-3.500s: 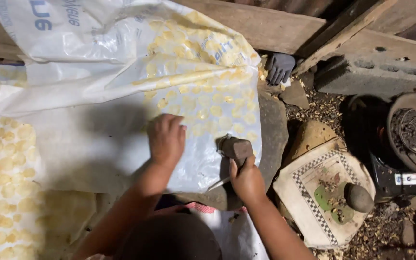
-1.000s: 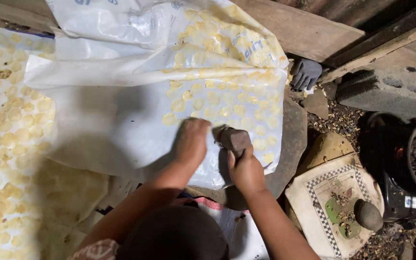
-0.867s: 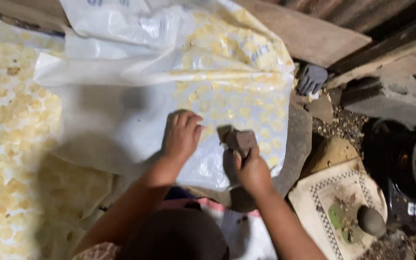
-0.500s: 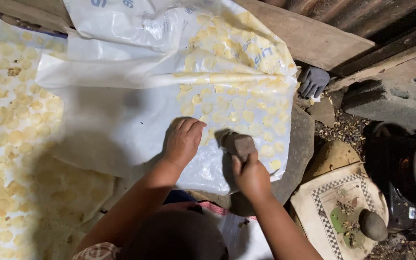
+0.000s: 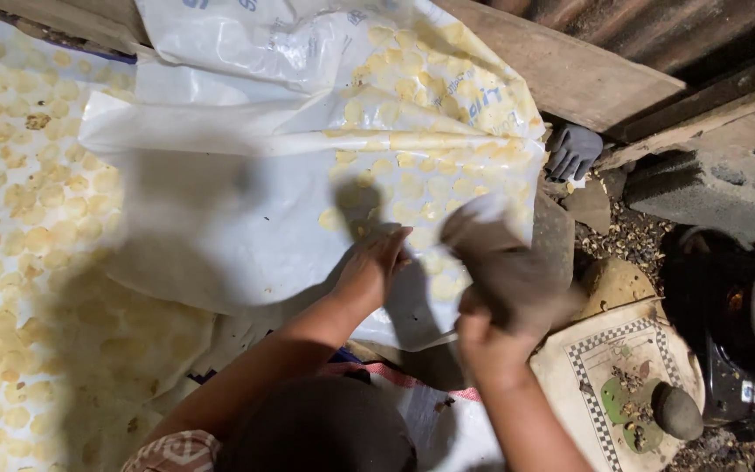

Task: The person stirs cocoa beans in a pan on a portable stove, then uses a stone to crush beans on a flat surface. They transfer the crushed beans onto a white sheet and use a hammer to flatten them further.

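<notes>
Far left: pale yellow discs spread in rows. Centre: white plastic sheet, folded over more discs. Left hand flat on sheet, fingers spread, gripping nothing. Just right: right hand raised, clenched round dark stone, blurred. Hands apart. Far right: grey glove, checkered tile, dark machine.
</notes>
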